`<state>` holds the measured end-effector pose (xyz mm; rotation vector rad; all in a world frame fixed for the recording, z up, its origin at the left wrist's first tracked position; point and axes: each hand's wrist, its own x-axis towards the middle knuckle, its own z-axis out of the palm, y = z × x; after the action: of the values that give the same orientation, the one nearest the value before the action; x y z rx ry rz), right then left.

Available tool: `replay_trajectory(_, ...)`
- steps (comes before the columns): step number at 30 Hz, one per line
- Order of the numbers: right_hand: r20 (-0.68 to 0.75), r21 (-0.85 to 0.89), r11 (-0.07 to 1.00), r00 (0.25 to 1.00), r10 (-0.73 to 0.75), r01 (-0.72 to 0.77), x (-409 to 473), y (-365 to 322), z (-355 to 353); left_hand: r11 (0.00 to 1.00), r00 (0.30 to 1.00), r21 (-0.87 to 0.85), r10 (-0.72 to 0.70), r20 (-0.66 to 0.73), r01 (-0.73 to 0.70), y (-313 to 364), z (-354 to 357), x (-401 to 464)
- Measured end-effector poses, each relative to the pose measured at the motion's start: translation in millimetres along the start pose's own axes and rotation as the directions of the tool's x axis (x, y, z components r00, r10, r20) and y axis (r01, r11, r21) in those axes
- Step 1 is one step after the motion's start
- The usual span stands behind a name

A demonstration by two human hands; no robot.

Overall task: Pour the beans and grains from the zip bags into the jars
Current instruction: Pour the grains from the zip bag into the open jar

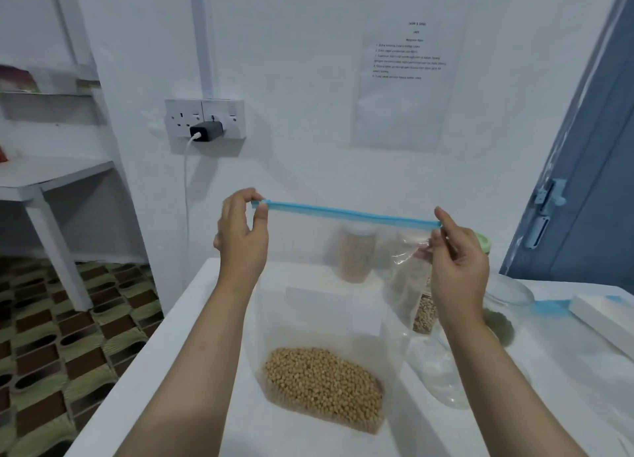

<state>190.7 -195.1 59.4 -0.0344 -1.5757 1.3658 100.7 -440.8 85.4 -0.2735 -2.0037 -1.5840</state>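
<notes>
A clear zip bag (319, 285) is held upright above the white table (178, 371), its blue zip strip (346, 212) uppermost and stretched taut. The strip's long axis runs from left to right, sloping slightly down toward the right. Tan beans (322, 388) are gathered in the bag's bottom, which rests on or just above the table near its front edge; contact cannot be told for certain.

The bag hangs between the two hands. The left end of the strip is pinched between thumb and fingers of the left hand (240, 230), and the right end is pinched by the fingertips of the right hand (456, 264). The hands are well apart, one at each top corner, with the beans below and between the forearms.

Behind the bag, toward the table's back edge, a jar of pale grain (355, 254) is seen through the plastic. A second jar (425, 314) holding grain is partly hidden behind the right hand, and a green lid (483, 242) shows just beyond that hand. A further clear bag (442, 374) lies on the table to the right. A white box (603, 316) lies near the table's right edge. On the wall behind, a black charger (206, 130) is plugged into a socket (206, 118), and a printed sheet (408, 82) is fixed to the right of it.
</notes>
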Motion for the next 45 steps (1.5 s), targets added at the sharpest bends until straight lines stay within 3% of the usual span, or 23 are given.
replay_trajectory(3, -0.014, -0.040, 0.999, 1.000, 0.025, -0.025, -1, 4, 1, 0.949, 0.994, -0.302, -0.071, 0.083, 0.093, -5, 5, -7)
replay_trajectory(7, 0.059, -0.288, 0.957, 0.998, -0.003, 0.020, -6, 5, 0, 0.942, 0.999, -0.334, 0.002, 0.045, 0.013, -18, 16, -25)
replay_trajectory(9, 0.145, -0.491, 0.857, 0.985, -0.095, 0.155, -9, 8, -1, 0.939, 0.999, -0.343, 0.044, 0.022, -0.034, -16, 21, -28)
replay_trajectory(12, 0.267, -0.718, 0.607, 0.940, -0.212, 0.341, -11, 7, -1, 0.941, 0.991, -0.326, 0.120, 0.061, -0.093, -6, 27, -32)
replay_trajectory(17, 0.446, -0.614, 0.585, 0.844, -0.296, 0.530, -23, -10, 21, 0.938, 0.940, -0.280, 0.269, 0.208, -0.206, 7, 42, -47)
replay_trajectory(20, 0.505, -0.540, 0.576, 0.783, -0.362, 0.614, -24, -10, 37, 0.928, 0.921, -0.312, 0.291, 0.258, -0.205, 9, 49, -56)
replay_trajectory(24, 0.517, -0.383, 0.664, 0.745, -0.422, 0.642, -15, -1, 45, 0.926, 0.929, -0.334, 0.266, 0.256, -0.173, 1, 46, -57)
replay_trajectory(27, 0.510, -0.322, 0.718, 0.752, -0.418, 0.617, -9, 4, 48, 0.950, 0.934, -0.261, 0.240, 0.267, -0.170, -18, 38, -60)
replay_trajectory(35, 0.454, -0.410, 0.741, 0.823, -0.341, 0.532, 14, 15, 44, 0.998, 0.936, -0.033, 0.053, 0.349, -0.044, -101, 21, -114)
replay_trajectory(41, 0.426, -0.384, 0.736, 0.814, -0.395, 0.558, 21, 8, 53, 0.993, 0.979, -0.105, -0.023, 0.204, 0.045, -98, 18, -95)
replay_trajectory(45, 0.377, -0.407, 0.709, 0.813, -0.444, 0.576, 31, -7, 54, 0.978, 0.992, -0.210, 0.006, 0.124, 0.020, -78, 13, -64)
